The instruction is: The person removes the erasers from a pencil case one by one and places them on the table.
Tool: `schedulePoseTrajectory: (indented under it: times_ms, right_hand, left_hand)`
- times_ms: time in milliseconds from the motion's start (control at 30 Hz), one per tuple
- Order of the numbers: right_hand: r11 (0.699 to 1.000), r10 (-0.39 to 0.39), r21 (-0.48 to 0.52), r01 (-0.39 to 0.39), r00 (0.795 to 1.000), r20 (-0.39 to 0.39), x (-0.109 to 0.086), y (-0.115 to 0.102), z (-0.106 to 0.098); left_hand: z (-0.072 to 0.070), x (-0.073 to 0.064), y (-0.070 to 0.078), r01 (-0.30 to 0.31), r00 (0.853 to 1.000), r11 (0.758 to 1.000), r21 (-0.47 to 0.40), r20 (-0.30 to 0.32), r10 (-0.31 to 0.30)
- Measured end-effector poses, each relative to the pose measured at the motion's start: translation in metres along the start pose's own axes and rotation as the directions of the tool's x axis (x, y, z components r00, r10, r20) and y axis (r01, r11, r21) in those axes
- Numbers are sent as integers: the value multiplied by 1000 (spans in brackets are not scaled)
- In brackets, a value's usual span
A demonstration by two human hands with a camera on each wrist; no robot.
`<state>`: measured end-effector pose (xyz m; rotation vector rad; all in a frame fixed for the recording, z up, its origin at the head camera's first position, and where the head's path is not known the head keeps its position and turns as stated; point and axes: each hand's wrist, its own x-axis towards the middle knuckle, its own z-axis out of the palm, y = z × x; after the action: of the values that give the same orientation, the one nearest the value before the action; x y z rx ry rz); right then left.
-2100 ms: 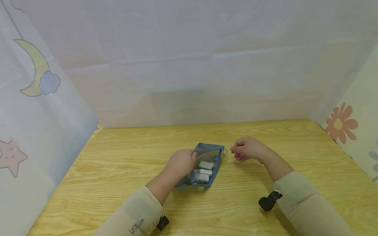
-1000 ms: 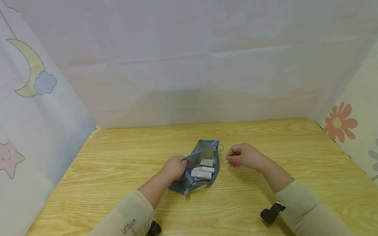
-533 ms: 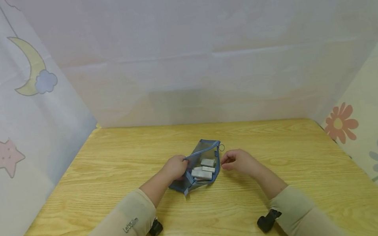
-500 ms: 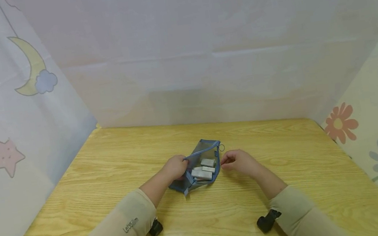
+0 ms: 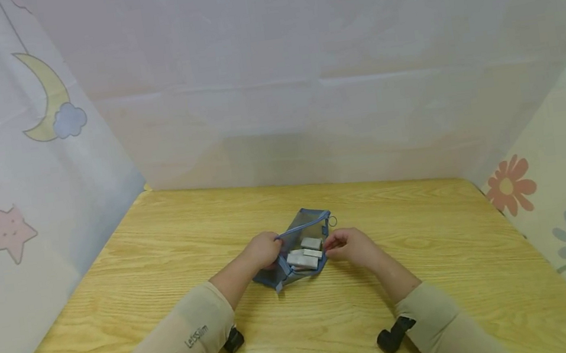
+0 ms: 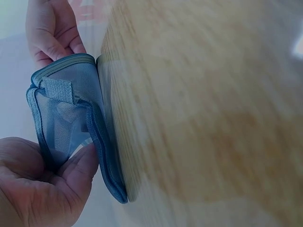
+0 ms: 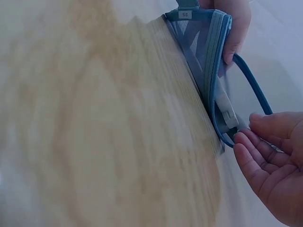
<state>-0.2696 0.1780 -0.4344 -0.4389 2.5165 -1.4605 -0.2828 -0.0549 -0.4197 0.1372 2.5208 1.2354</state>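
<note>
A blue mesh zipper pouch (image 5: 306, 219) lies unzipped near the middle of the table, its mouth gaping. Several small white blocks (image 5: 302, 262) sit inside it; their exact kind is too small to tell. My left hand (image 5: 262, 250) pinches the pouch's upper edge on the left and holds it up, as the left wrist view also shows. At the other end of the mouth is my right hand (image 5: 352, 246). In the right wrist view, its loosely bent fingers (image 7: 255, 156) reach the pouch's rim beside a white block (image 7: 227, 109), with the thumb apart from them.
The pouch and both forearms are over a wood-grain table (image 5: 162, 240). A metal ring (image 5: 333, 221) hangs from the pouch's far right corner. Printed cloth walls (image 5: 270, 82) enclose the back and both sides.
My left hand drew the pouch's edge left, widening the mouth, then stayed put. My right hand has moved left and slightly toward me, from beside the ring to the pouch's right rim.
</note>
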Motion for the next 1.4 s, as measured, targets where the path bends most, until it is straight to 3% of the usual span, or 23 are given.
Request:
schedulePoseTrajectory:
  times_ms: [433, 933, 1100, 1400]
  right_hand:
    - [1000, -10, -23, 10, 1000, -21, 5, 9, 11]
    - [997, -1, -80, -3, 999, -51, 7, 2, 16]
    - [996, 21, -83, -27, 997, -68, 7, 5, 16]
    - [998, 16, -65, -20, 997, -70, 5, 3, 8]
  left_hand:
    - [-3, 0, 2, 6, 1000, 1000, 0, 16, -6]
    - [-1, 3, 1, 10, 1000, 1000, -1, 23, -10]
    - [1, 2, 0, 7, 1000, 999, -33, 27, -6]
    - [0, 0, 1, 2, 999, 1000, -10, 34, -2]
